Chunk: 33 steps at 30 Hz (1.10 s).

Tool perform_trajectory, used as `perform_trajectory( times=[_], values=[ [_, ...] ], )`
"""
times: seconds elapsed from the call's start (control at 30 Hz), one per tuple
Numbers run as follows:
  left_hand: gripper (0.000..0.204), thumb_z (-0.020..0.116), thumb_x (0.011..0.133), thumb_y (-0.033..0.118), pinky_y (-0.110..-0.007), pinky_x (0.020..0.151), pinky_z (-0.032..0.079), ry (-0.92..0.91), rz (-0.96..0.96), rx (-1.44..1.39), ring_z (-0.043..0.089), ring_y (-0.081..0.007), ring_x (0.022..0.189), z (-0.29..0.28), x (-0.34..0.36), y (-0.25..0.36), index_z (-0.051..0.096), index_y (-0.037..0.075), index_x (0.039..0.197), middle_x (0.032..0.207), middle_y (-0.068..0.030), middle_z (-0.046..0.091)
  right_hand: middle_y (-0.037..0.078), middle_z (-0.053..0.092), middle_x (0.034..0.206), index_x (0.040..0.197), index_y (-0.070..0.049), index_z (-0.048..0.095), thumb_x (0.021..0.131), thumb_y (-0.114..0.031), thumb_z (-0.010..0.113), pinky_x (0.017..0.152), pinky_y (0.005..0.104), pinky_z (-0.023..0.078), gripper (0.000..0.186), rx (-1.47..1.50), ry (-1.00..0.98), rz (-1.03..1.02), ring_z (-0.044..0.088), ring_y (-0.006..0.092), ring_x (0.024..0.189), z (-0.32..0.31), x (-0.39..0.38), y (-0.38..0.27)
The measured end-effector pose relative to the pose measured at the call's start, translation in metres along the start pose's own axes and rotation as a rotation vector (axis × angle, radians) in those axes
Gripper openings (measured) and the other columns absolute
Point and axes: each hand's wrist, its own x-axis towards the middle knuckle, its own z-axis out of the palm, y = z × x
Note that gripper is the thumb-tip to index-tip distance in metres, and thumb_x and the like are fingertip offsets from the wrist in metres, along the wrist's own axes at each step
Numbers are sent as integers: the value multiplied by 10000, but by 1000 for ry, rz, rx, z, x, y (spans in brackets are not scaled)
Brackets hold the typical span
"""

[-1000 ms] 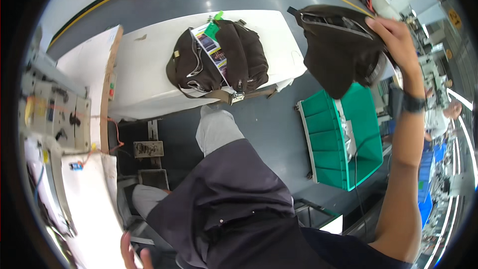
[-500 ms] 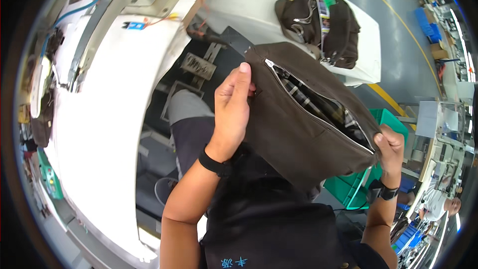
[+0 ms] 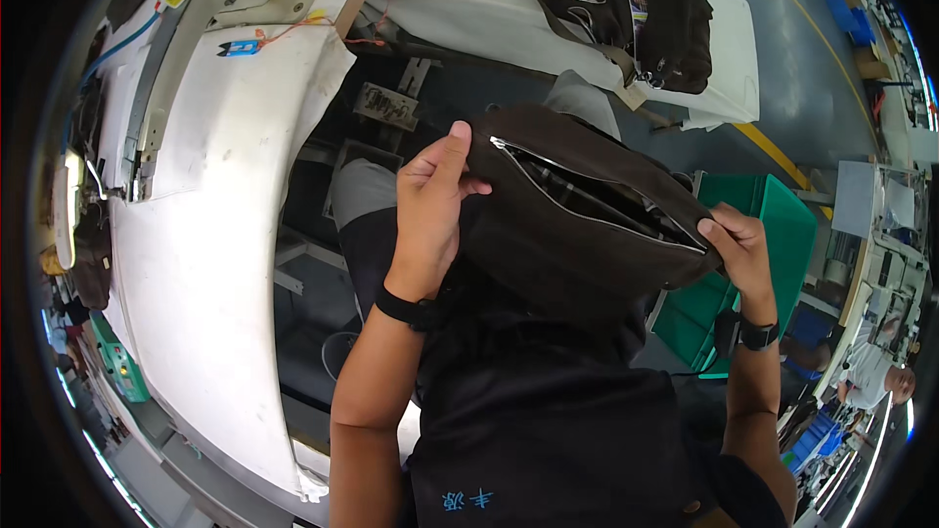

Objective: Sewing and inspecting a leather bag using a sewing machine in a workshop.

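Observation:
A dark brown fabric bag point(image 3: 567, 244) hangs in front of me above my lap, stretched between both hands. Its long silver zipper point(image 3: 587, 210) gapes, and a checked lining point(image 3: 577, 198) shows dimly inside. My left hand point(image 3: 432, 200) pinches the bag's left end near the zipper slider, thumb on top. At the other end of the zipper, my right hand point(image 3: 738, 246) grips the right corner, with the thumb on the fabric and the fingers behind it.
A white worktable point(image 3: 205, 205) with sewing machine parts runs along my left. Beyond the bag, more brown bags point(image 3: 675, 29) lie on a white-covered table point(image 3: 732, 88). A green plastic crate point(image 3: 782, 225) stands at my right. Farther right, a person point(image 3: 871, 376) is among cluttered benches.
Both hands have shifted slightly left with the bag, and its right end has risen. The zipper opening looks narrower and the lining shows less. My view has shifted too.

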Motion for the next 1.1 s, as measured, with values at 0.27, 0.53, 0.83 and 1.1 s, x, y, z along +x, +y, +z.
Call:
perform_trajectory(
  times=[0.27,0.53,0.83,1.1],
  values=[
    [294,639,1037,360,-203,611,532,43,-138,-94,679,-58,773,4,6,2,733,81,1025,934,-5,752,-10,556,770,1026,36,744,975,-112,713,644,255,377,159,19,-16,52,474,66,721,-1,8,-5],
    [270,627,1048,316,-218,653,506,9,-96,-89,670,-57,797,3,9,-6,737,73,1086,965,2,753,-8,601,804,1031,54,731,986,-129,708,644,241,396,191,63,-51,47,497,48,735,-3,13,-1],
    [274,599,1063,310,-234,686,477,-36,-25,14,658,-67,823,6,1,-4,726,72,1109,979,1,751,-17,635,833,1049,43,726,1012,-163,685,672,222,415,213,57,-33,78,526,40,768,-7,13,14],
    [247,653,1037,301,-230,681,471,-6,-22,6,617,-46,780,10,-5,-2,738,88,947,916,20,723,-21,635,845,1056,39,728,1004,-165,693,663,221,415,213,-3,-27,76,522,34,762,-6,10,9]
  ],
)
